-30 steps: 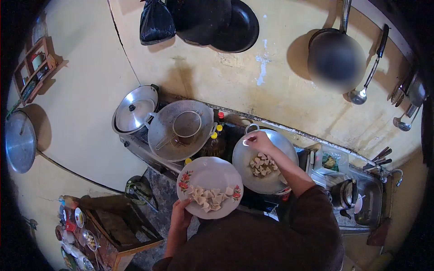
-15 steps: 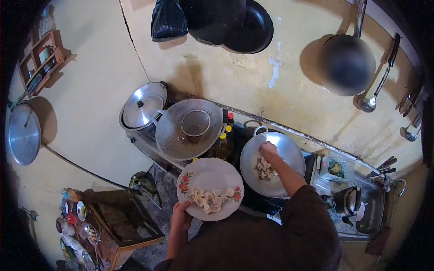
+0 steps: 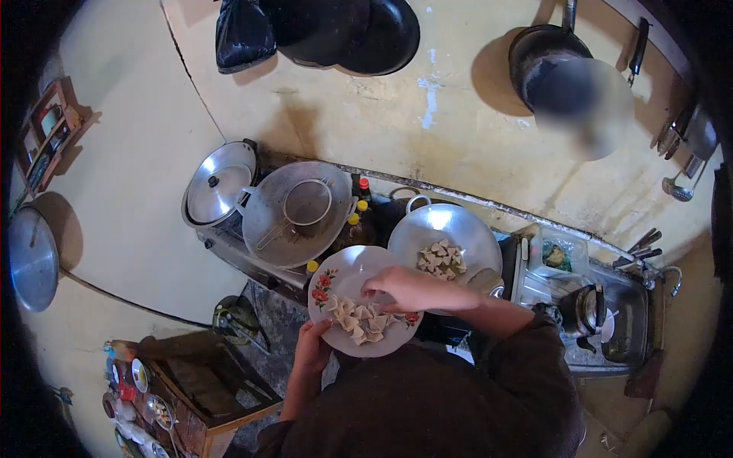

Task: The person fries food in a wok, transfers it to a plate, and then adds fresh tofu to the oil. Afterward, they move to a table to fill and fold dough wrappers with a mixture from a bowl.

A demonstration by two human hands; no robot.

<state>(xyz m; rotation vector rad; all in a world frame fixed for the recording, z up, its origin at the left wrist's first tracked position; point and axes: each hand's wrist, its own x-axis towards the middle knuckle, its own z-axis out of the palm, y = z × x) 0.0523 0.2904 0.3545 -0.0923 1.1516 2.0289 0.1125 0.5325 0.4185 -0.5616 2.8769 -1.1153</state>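
My left hand [image 3: 311, 347] grips the lower left rim of a white plate [image 3: 359, 265] with red flowers. Several pale folded dough pieces [image 3: 356, 321] lie on the plate's lower part. My right hand [image 3: 393, 289] is over the plate, its fingers bent down at the pieces; whether a piece is between them cannot be made out. Right behind the plate, a silver wok [image 3: 450, 219] holds more of the same pieces [image 3: 441, 259], partly behind my right forearm.
Left of the wok stand bottles with yellow and red caps [image 3: 354, 219] and a larger grey wok [image 3: 259, 206] holding a strainer [image 3: 308, 202]. A lidded pot [image 3: 221, 183] is further left. At right are a kettle [image 3: 582, 309] and a sink [image 3: 630, 328].
My right hand has moved from inside the silver wok left and down to the plate. The view has shifted a little. My left hand still holds the plate.
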